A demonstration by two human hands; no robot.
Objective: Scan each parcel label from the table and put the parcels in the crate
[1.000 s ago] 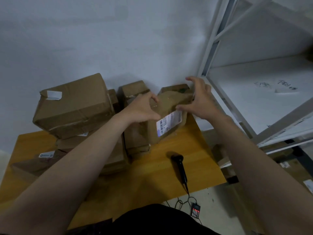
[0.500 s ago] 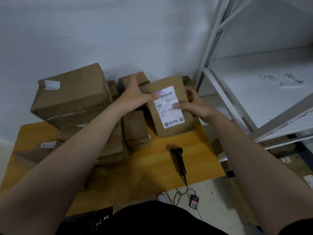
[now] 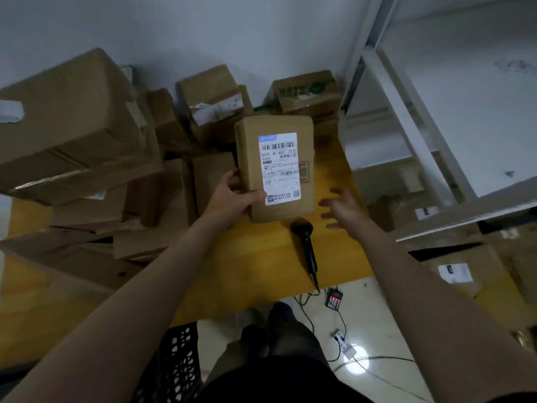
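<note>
My left hand (image 3: 235,196) grips a brown cardboard parcel (image 3: 305,205) by its lower left edge, thumb on the front. Its white shipping label (image 3: 279,168) with barcodes faces me. My right hand (image 3: 338,207) hovers to the parcel's right with fingers spread, holding nothing. A black handheld barcode scanner (image 3: 305,245) lies on the yellow wooden table (image 3: 261,271) just below the parcel and left of my right hand. A black perforated crate (image 3: 177,362) stands on the floor under the table's front edge.
Several more cardboard parcels (image 3: 72,126) are piled across the table's left and back. A white metal shelf rack (image 3: 436,112) rises at right, with boxes (image 3: 465,274) beneath it. The scanner cable and a small device with red lights (image 3: 334,298) lie on the floor.
The parcel has come toward me and now stands upright with its label facing me. My right hand has let go of it and moved down to the right, above the scanner.
</note>
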